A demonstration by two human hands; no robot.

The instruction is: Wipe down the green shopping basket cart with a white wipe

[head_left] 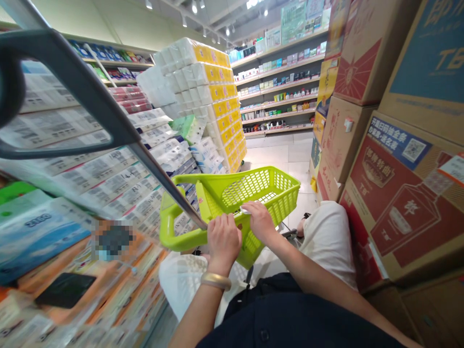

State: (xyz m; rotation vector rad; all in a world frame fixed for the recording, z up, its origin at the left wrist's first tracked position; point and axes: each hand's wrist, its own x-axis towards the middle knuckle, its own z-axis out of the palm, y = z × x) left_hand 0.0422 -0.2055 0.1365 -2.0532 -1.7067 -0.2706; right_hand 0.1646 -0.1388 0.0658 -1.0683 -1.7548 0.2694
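A lime-green plastic shopping basket stands in front of me with nothing showing inside it. Its long grey pull handle slants up from the near rim toward my head at the upper left. My left hand, a gold bangle on its wrist, is curled shut over the near rim where the handle rod meets the basket. My right hand lies on the same rim just to the right. Its fingers are closed on a small white thing that I cannot make out.
Packs of tissue are stacked close on my left. Beyond them rises a tall pile of toilet rolls in yellow wrap. Red-printed cardboard boxes wall the right side. A tiled aisle leads to stocked shelves at the back.
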